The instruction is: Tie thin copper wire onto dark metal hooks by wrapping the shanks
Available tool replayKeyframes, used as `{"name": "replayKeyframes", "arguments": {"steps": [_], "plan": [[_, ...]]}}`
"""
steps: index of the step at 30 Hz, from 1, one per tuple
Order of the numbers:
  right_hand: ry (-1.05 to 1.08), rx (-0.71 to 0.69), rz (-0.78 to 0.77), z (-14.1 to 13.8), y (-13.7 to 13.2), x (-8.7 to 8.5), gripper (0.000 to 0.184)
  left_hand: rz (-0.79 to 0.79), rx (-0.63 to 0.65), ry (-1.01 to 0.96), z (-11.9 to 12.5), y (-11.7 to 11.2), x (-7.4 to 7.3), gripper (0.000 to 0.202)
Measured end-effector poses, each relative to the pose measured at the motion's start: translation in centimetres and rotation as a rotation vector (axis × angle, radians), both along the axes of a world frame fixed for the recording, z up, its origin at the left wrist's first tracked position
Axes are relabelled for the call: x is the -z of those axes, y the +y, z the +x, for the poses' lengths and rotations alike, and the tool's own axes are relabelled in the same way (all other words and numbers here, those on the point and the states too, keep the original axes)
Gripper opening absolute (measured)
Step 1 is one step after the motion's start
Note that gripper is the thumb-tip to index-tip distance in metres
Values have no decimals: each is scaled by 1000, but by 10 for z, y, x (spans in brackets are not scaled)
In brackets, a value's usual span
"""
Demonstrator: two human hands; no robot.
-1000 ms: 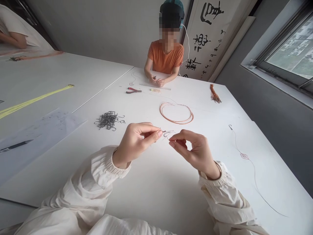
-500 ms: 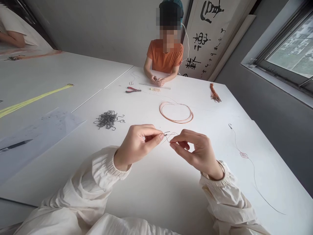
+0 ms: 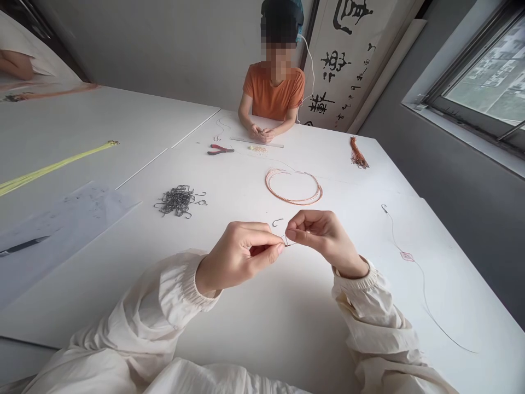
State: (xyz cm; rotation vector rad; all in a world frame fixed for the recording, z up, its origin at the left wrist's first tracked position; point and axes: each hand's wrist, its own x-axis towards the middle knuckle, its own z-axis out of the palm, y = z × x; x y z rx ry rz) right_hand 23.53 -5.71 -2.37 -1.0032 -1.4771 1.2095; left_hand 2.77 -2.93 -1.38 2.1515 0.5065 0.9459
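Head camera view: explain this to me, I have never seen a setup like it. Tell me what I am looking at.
These pictures come from one camera worn on a person's head, looking forward and down, so the two bare hands are that person's own. The left hand and right hand pinch a small bent wire between their fingertips. On the white table lie a loose hook, a heap of dark metal hooks, a coil of copper wire, red-handled pliers and an orange bundle of cords. Across the table sits another person in an orange shirt.
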Motion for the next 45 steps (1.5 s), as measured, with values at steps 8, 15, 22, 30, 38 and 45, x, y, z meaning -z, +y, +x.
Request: {"name": "replayKeyframes", "arguments": {"steps": [8,15,22,30,38,45], "plan": [[176,-100,-97,-8,4,9,12,68,-145,-68,-2,3,-5,14],[151,80,43,-24,-9,10,13,138,-285,-90,-4,5,-6,13],[256,250,66,-41,-18,11,20,100,-306,-97,-2,5,-3,14],[292,253,62,-42,-16,13,16,32,-268,-93,-2,2,-2,15],[257,200,87,-39,-17,11,13,-22,-253,-127,-3,3,-7,16],[125,249,77,-41,-18,10,19,69,-264,-128,-1,2,-3,14]]}}
